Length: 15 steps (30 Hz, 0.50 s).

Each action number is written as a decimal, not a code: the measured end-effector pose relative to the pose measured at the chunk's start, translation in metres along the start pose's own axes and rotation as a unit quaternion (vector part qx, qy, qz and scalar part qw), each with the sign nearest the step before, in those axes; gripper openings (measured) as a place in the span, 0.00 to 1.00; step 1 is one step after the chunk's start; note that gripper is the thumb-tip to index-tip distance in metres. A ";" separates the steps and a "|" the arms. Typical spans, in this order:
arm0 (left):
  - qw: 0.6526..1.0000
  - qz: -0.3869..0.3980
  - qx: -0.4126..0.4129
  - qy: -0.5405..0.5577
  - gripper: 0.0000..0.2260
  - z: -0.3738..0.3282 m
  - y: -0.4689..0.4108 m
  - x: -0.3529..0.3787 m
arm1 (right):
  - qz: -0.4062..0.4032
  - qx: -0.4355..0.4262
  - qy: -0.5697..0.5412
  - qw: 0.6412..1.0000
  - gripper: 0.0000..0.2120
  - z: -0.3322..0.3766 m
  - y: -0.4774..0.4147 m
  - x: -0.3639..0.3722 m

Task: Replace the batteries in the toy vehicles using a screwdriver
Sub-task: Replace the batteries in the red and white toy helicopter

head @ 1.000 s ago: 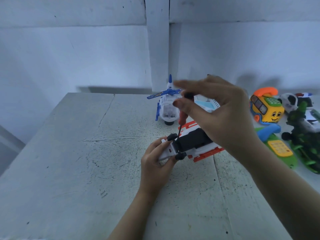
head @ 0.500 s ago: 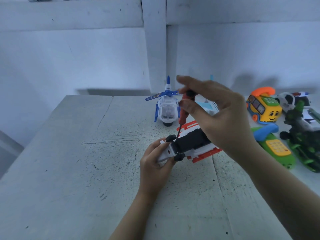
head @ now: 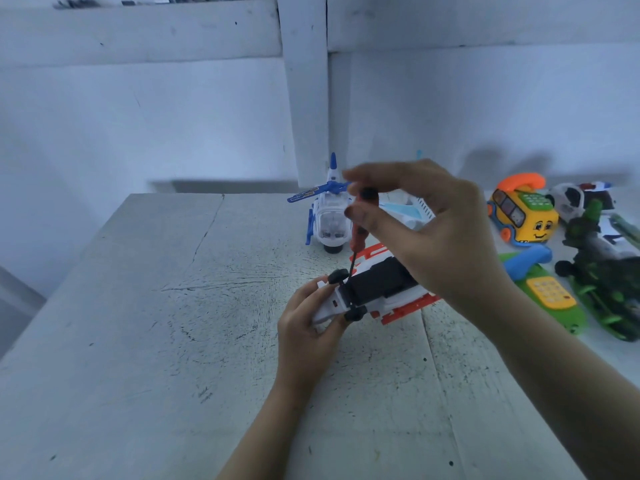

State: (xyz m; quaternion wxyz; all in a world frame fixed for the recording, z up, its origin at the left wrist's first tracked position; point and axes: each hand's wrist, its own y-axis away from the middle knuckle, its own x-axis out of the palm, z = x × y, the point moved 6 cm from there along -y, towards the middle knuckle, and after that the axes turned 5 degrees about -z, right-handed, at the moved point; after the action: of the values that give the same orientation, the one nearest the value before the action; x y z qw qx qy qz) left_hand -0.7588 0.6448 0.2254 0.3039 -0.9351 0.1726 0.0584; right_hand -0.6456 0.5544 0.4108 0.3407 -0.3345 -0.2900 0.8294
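The left hand (head: 308,323) grips the front end of a white and orange toy truck (head: 408,299), fingers and thumb curled around its nose beside the small black wheels. The truck lies on the worktop (head: 138,306) upside down, its black underside facing up, near the middle of the surface and a little to the right. The right hand (head: 440,237) hovers above it and pinches a screwdriver (head: 356,233) by its red, black-capped handle between thumb and fingertips, the other fingers arched loosely. The thin dark shaft slants down to the truck's underside close to a front wheel; whether the tip sits in a screw is too small to tell.

Just behind the truck stands a blue and white toy helicopter (head: 329,216), apart from it, rotor towards the right hand. That hand hides most of a pale blue and white toy (head: 408,213) next to the helicopter. Along the right edge sit a yellow bus-shaped toy phone (head: 523,216) with an orange handset, a green toy phone (head: 547,292) with a blue handset, a dark green camouflage vehicle (head: 609,289) and a black and white toy car (head: 575,199) behind it. The right forearm crosses in front of the green phone's near end. A white post (head: 304,98) rises against the wall behind.
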 end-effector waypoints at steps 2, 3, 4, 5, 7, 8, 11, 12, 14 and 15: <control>1.000 -0.002 0.005 -0.001 0.19 -0.002 0.000 0.000 | 0.024 0.009 -0.010 1.000 0.12 -0.002 0.000 0.002; 1.000 -0.001 0.005 -0.005 0.20 -0.002 0.000 0.000 | 0.025 -0.001 0.001 1.000 0.11 -0.002 0.001 0.003; 1.000 -0.001 0.004 -0.009 0.20 -0.002 0.000 0.000 | 0.023 -0.017 0.020 0.999 0.11 -0.001 0.002 0.004; 1.000 0.000 0.003 -0.010 0.20 -0.002 0.000 0.000 | 0.021 -0.032 0.036 0.999 0.12 0.000 0.003 0.005; 1.000 0.001 0.004 -0.005 0.19 -0.002 0.000 0.000 | 0.016 -0.037 0.043 0.998 0.12 -0.001 0.005 0.005; 1.000 0.001 0.005 -0.003 0.19 -0.002 0.000 0.000 | 0.007 -0.035 0.041 0.999 0.13 -0.001 0.005 0.004; 1.000 0.000 0.009 -0.009 0.19 -0.004 0.000 0.000 | -0.019 -0.036 0.043 0.998 0.12 0.000 0.005 0.000; 1.000 -0.002 0.009 -0.011 0.19 -0.003 0.000 -0.001 | -0.020 -0.033 0.043 0.998 0.12 0.000 0.004 0.000; 1.000 -0.008 0.006 -0.015 0.19 -0.002 0.000 -0.001 | -0.011 -0.018 0.038 0.999 0.12 -0.002 0.004 0.000; 1.000 -0.009 0.004 -0.017 0.19 -0.002 0.000 -0.001 | -0.003 -0.012 0.033 0.999 0.11 -0.003 0.004 0.000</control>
State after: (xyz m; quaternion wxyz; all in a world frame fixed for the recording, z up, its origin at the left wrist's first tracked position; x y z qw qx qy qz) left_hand -0.7598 0.6437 0.2269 0.3114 -0.9342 0.1588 0.0709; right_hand -0.6448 0.5531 0.4060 0.3484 -0.3645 -0.2897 0.8135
